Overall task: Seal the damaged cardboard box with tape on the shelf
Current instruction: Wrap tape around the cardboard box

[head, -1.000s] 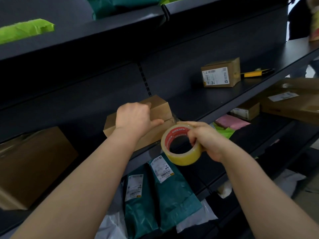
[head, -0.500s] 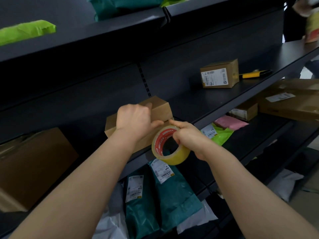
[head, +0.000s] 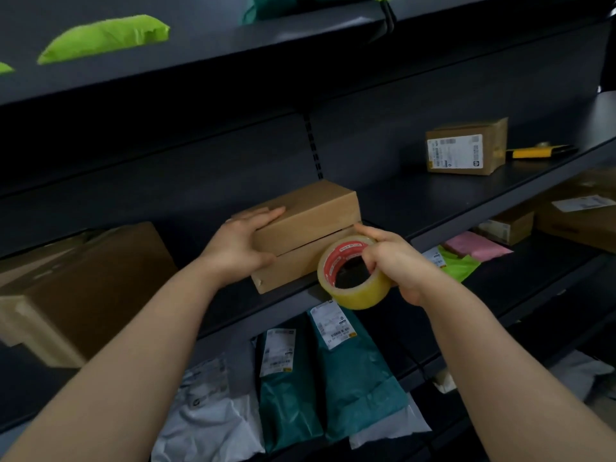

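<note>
While flat, box (head: 310,225) lengthwise along shelf (head: 466,208)

large box (head: 76,288) blurred, label (head: 455,151) unreadable; white mailer (head: 206,425) cropped

The widest bare stretch of the middle shelf (head: 416,208) lies to the right of the cardboard box (head: 310,225), running as far as the small labelled box (head: 466,151) with the yellow cutter (head: 533,151) just beside it. Above the cardboard box there is open height up to the upper shelf (head: 233,55). On its left a large brown box (head: 83,288) stands near, and the left hand (head: 240,245) fills that side (fingers flat on the top). The tape roll (head: 350,271), gripped by the right hand (head: 396,258), blocks the front right corner.
</note>
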Available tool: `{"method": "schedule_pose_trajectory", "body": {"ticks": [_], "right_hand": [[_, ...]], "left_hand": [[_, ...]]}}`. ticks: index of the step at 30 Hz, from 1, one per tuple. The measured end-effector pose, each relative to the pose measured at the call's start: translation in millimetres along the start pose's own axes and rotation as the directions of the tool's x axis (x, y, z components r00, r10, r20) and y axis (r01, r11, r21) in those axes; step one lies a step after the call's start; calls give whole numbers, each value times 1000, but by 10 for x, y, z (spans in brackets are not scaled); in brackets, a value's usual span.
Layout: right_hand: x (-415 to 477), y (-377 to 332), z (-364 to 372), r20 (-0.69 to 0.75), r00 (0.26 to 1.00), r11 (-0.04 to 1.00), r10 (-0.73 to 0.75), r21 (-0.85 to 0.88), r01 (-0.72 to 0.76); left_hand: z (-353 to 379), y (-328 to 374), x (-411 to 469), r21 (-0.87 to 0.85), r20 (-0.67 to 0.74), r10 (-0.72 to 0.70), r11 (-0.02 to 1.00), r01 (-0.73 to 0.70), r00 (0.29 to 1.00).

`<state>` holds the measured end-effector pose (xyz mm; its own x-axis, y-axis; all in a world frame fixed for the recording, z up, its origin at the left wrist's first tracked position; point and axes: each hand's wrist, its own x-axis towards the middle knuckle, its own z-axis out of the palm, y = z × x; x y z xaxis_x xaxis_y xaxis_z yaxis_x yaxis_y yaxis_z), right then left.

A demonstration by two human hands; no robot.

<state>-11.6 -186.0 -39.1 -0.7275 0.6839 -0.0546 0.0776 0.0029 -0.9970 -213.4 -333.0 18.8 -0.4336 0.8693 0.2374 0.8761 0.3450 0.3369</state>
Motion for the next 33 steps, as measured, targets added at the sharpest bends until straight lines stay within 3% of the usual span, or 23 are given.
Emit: {"method": "schedule_pose_trajectory", "body": {"ticks": [5,9,11,15,19,21,23,24,26,29,33], "right_hand": [[56,78,35,-132,991,999,-14,32,18],[12,169,21,-293,956,994,-10,98,40],[-7,189,-12,-295,955,994,-16,99,47],[2,137,-300,-327,944,982,-40,164,98],[-48,134,-518,-309,951,998,-31,38,45],[-71,149,-512,-296,955,999,-13,31,23],[-107,151,-494,-284,959,995,7,93,21],[-121,150,-498,-272,962,990,19,138,20],[-154,154,-509,-229,972,980,45,198,1],[-173,143,-532,-235,970,993,53,115,-27],[-147,94,-494,-289,956,991,57,130,-20]], "left_hand": [[143,148,-28,182,-133,18,983,7,991],[95,299,-96,216,-196,3,976,40,981],[115,454,-112,239,-238,5,969,53,971],[287,828,-130,474,-300,161,881,1,940],[221,917,-164,607,-188,269,788,-104,944],[81,776,-102,441,20,186,880,-176,982],[-55,615,-54,211,239,133,960,-185,962],[-81,554,-37,178,301,135,965,-194,944],[-79,494,-14,253,300,180,932,-260,937],[-24,513,-13,380,184,264,869,-316,947],[10,649,-36,630,129,234,731,-262,964]]}}
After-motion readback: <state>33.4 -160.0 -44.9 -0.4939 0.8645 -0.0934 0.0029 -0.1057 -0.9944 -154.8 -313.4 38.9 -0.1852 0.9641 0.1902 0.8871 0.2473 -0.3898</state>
